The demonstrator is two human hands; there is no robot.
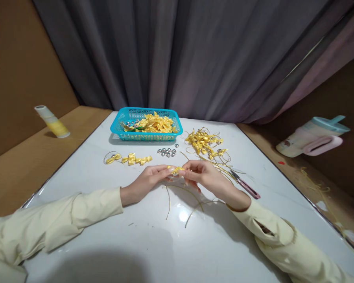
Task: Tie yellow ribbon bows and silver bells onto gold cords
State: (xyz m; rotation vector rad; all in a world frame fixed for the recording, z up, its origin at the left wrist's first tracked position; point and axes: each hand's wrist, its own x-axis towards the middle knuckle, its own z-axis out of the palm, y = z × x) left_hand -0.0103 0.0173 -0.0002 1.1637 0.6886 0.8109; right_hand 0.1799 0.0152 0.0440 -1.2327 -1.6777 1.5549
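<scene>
Near the middle of the white table, my left hand [149, 179] and my right hand [205, 177] meet at a small yellow bow [176, 170]. Each hand pinches one side of the bow between thumb and fingers. Thin gold cords [183, 188] lie below the hands on the table. Just beyond the bow sits a cluster of small silver pieces [167, 152]. Several yellow bows [131, 158] lie in a row to the left, one with a looped cord.
A blue basket [147, 136] holds yellow bows and silver pieces. Right of it lies a pile of bows with cords [202, 141]. Pink-handled scissors [246, 186] rest beyond my right wrist. A cup [312, 135] stands far right, a yellow roll [53, 122] far left.
</scene>
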